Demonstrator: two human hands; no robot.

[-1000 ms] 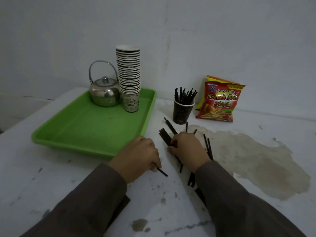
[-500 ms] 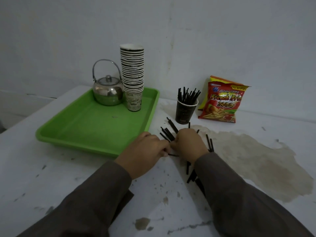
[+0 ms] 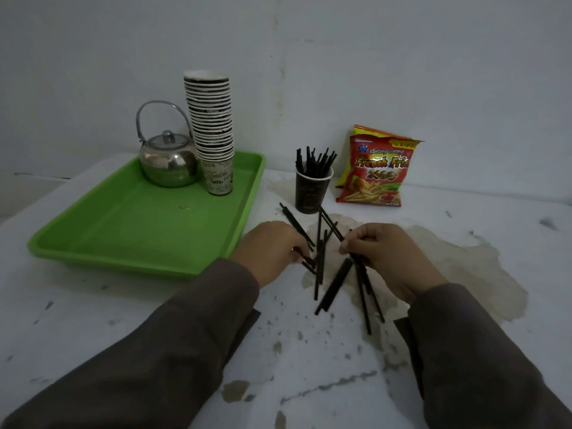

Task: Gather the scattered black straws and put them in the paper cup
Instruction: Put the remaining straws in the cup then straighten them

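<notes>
A dark paper cup [image 3: 312, 191] stands on the white table beyond my hands, with several black straws [image 3: 314, 161] upright in it. More black straws [image 3: 333, 284] lie scattered between and below my hands. My left hand [image 3: 272, 249] is closed with its fingertips pinching straw ends at its right side. My right hand [image 3: 388, 257] pinches a few straws that slant up towards the cup and down onto the table. Both hands sit a short way in front of the cup, apart from each other.
A green tray [image 3: 133, 224] at the left holds a steel kettle [image 3: 168, 159] and a tall stack of paper cups [image 3: 212, 131]. A red snack bag [image 3: 376, 171] leans on the wall right of the cup. A brown stain [image 3: 464, 267] spreads to the right.
My hands have drawn apart; the right one has shifted right and lifted some straws, which now slant upward. The scattered straws between the hands show more.
</notes>
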